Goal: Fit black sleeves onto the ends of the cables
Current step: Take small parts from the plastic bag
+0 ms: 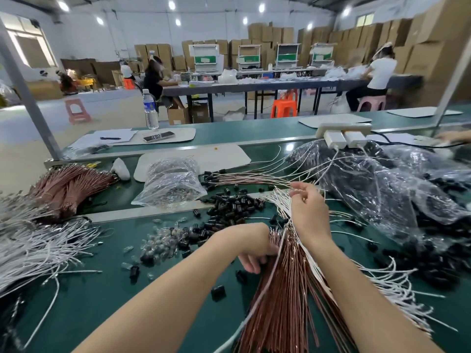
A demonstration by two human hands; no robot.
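**Cable ends fanned, sleeves lying to the left**

Head view. Left hand [251, 259] curled round the waist of a bundle of thin copper-brown and white cables [280, 296], gripping it. Right hand [309, 212] further up the same bundle, fingertips [297, 191] pinching among the fanned white ends; which single end, too fine to tell. Bundle's long axis from the bench's near edge away towards its far edge. Loose heap of small black cylindrical plastic sleeves [230, 206] mid-bench, left of the right hand and just beyond the left, so probably the left hand's shorter reach. No sleeve visible in either hand. Green matte bench [89, 301] cluttered: clear plastic bag [173, 184] behind the heap, loose white cables [38, 245] at the left edge. Beyond, a hall with stacked cardboard boxes [267, 34] and seated workers [379, 72].
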